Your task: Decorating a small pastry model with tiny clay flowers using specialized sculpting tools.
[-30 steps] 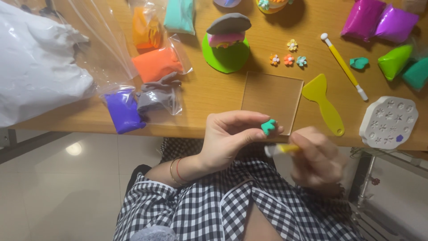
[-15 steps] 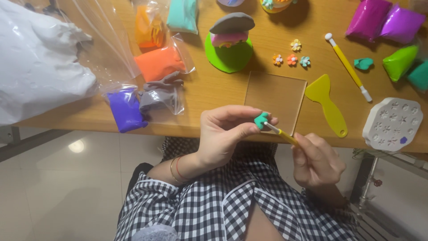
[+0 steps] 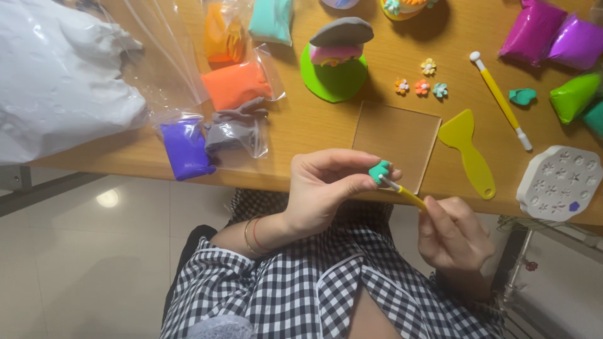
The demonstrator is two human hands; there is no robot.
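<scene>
Head view: shaping a small teal clay piece with a yellow modelling tool.

The left hand (image 3: 326, 188) has its fingers pinched on the teal clay piece (image 3: 379, 171), held just off the near edge of the wooden surface (image 3: 314, 135), in front of the clear square plate (image 3: 396, 135). The right hand (image 3: 453, 233) has fingers closed around the yellow modelling tool (image 3: 405, 193), its tip touching the clay. By my judgement the detailing step is in hand; the next move calls for light, steady pressure.
</scene>
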